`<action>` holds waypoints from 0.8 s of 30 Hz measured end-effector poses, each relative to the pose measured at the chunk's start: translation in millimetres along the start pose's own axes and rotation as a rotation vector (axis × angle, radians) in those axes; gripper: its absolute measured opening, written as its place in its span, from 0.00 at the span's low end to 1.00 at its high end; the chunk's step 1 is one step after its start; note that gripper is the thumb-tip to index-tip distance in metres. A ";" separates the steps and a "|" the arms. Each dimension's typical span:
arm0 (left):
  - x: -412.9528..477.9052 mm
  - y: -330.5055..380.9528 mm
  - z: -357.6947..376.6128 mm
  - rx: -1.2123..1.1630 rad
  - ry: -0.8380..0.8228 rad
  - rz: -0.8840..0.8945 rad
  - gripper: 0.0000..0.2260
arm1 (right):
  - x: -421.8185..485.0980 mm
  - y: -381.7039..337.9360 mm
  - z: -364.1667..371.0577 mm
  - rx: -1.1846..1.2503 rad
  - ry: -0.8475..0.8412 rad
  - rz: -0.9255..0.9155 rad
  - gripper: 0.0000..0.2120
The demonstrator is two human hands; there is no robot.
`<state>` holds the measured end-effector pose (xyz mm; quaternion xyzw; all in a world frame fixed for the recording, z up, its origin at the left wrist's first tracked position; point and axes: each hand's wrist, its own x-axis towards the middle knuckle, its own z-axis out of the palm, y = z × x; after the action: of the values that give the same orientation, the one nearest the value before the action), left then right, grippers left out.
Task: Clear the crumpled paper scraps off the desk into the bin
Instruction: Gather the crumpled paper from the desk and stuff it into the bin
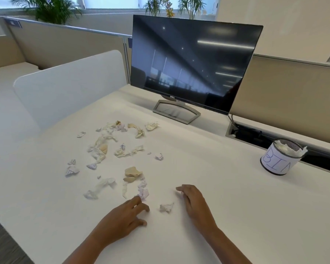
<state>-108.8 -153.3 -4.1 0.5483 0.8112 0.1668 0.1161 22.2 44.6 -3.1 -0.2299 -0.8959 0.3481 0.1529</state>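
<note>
Between the bin (278, 165) and the paper scraps (103, 149) strewn well to its left, the tabletop (213, 168) lies bare, an open lane. Just behind the bin run a dark cable trough (255, 133) and a partition wall (293, 88); behind and to its left the monitor (194, 61) on its stand blocks the way. The bin's mouth is partly filled with crumpled paper (288, 149).

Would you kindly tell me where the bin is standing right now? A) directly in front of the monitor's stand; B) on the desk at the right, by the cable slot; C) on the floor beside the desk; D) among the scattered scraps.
B: the bin stands on the desk at its right side, next to the cable slot, away from the monitor and the paper scraps.
</note>
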 end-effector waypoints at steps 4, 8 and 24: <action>8.8 5.3 2.0 -0.063 0.079 -0.089 0.08 | -6.8 -9.0 -4.0 -0.031 -0.188 -0.034 0.19; 20.2 11.0 7.4 -0.075 0.173 -0.179 0.07 | -15.9 -22.5 1.1 -0.183 -0.359 -0.169 0.22; 40.2 8.7 -21.1 -1.854 0.755 -0.864 0.11 | 0.9 -30.4 8.7 0.202 -0.090 0.093 0.10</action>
<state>-124.2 -116.1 18.5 -0.1706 0.4776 0.8163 0.2766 8.3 20.4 11.9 -0.2388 -0.8506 0.4531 0.1188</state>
